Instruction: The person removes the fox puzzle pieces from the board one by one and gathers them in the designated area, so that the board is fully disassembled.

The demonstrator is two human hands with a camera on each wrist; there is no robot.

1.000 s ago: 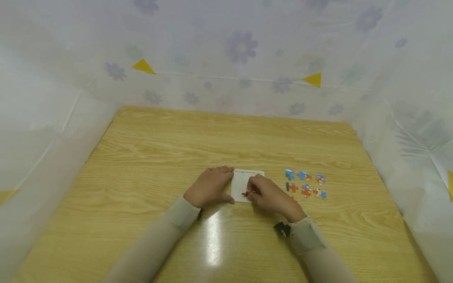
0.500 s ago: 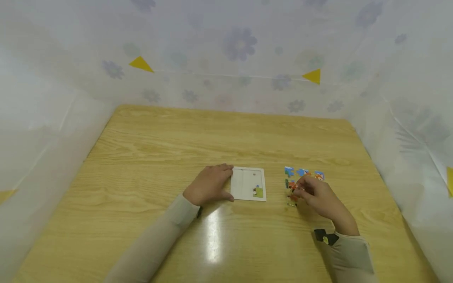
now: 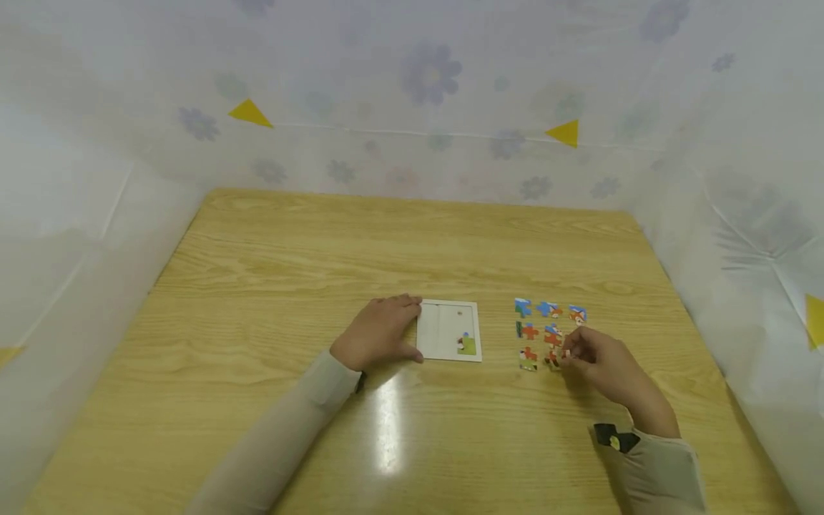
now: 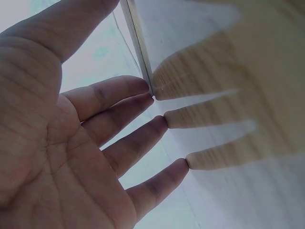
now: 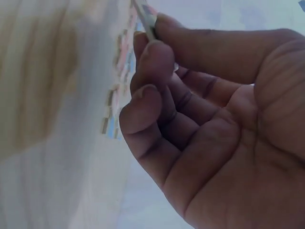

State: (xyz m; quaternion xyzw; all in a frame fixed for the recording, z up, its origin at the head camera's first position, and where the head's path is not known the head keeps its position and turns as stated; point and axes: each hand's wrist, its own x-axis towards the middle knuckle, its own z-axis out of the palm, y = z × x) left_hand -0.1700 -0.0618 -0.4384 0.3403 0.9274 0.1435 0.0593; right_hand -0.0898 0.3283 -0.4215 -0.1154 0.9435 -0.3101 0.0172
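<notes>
A shallow white puzzle tray (image 3: 444, 336) lies on the table. One green puzzle piece (image 3: 468, 346) is in its lower right corner. My left hand (image 3: 380, 332) is at the tray's left side, its fairly straight fingertips touching the tray's edge and the tabletop in the left wrist view. To the right, my right hand (image 3: 605, 365) pinches a puzzle piece (image 3: 551, 357) between thumb and index finger, low over the bottom row of loose pieces. Only the thin edge of this piece (image 5: 145, 19) shows in the right wrist view. Some pieces are partly hidden behind the right hand.
Several loose puzzle pieces (image 3: 529, 331) with blue and orange fox artwork lie in rows right of the tray. The wood-grain table (image 3: 322, 250) is bounded by a pale flowered sheet (image 3: 386, 93) at the back and sides.
My right hand has moved right, from over the tray to the loose pieces, uncovering the green piece in the tray's corner. The left hand has stayed at the tray.
</notes>
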